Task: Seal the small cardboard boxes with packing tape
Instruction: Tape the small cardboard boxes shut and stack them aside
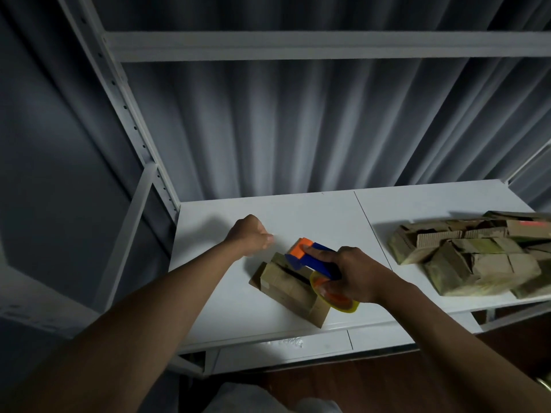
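Observation:
A small brown cardboard box [286,286] lies on the white shelf [226,296], its top flaps meeting along a dark seam. My right hand [356,274] grips a blue and orange tape dispenser [313,256] with a yellowish tape roll [343,302], held just over the box's top. The dispenser's orange head points toward the far end of the box. My left hand [253,235] hovers over the shelf to the left of the box, fingers curled, thumb against fingertip; whether it pinches a tape end is unclear.
A pile of several cardboard boxes [474,254] lies on the shelf's right side. White metal shelf uprights [131,120] rise at the left, a crossbeam [298,46] runs overhead, and a grey curtain hangs behind. Dark wooden floor shows below.

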